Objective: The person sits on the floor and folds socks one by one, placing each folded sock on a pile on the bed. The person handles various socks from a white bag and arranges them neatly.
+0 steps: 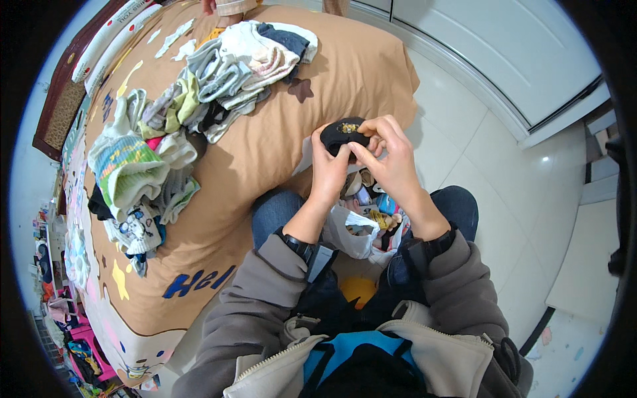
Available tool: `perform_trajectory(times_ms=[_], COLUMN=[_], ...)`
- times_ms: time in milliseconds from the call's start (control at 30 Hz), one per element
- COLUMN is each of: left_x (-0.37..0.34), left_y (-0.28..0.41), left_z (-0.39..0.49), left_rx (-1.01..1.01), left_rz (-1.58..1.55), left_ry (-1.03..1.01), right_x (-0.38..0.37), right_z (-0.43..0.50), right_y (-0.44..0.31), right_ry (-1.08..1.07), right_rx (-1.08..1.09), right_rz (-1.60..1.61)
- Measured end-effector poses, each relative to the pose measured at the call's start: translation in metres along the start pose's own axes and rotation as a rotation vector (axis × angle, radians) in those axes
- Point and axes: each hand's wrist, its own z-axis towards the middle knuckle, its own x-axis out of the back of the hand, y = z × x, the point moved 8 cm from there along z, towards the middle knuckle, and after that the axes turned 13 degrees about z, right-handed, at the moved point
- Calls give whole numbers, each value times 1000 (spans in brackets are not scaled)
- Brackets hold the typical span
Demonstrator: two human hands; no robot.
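A small black fabric bundle (pixel 332 138), perhaps a rolled sock, bears a yellowish emblem on top. My left hand (pixel 327 166) grips its left side, the thumb along the near edge. From the right, my right hand (pixel 389 149) pinches it between thumb and fingers. Below the hands, between my knees, a white plastic bag (pixel 348 234) stands open, holding several colourful rolled cloth items (pixel 383 205). Part of the bag is hidden behind my forearms.
To the left a bed with a tan sheet (pixel 239 164) carries a heap of socks (pixel 132 174) and another pile of light clothing (pixel 249 59). Another person's hand and sleeve (pixel 234 7) show at the top edge. A white sliding door (pixel 497 45) stands beyond the tiled floor (pixel 477 174).
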Motion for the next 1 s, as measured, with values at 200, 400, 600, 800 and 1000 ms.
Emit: perform_trajectory(times_ms=[200,400,600,800,1000], left_x=[-3,-1,-4,-7,-5], left_y=[3,5,0,-1,19], left_z=[-3,0,0,-1,-2], left_rx=[14,-48,-13,-8,-259], left_rz=[24,89,34,104,330], left_ry=[-37,-55,-96,-130,-27], right_x=[2,-3,-2,3,8], right_z=[-2,-4,-8,-12,-13], right_y=[5,4,17,23,33], right_ry=[21,-75,-109,-88,-74], right_rx=[-17,48,-40,0,-85], right_rz=[-63,-241,-283,-298,-241])
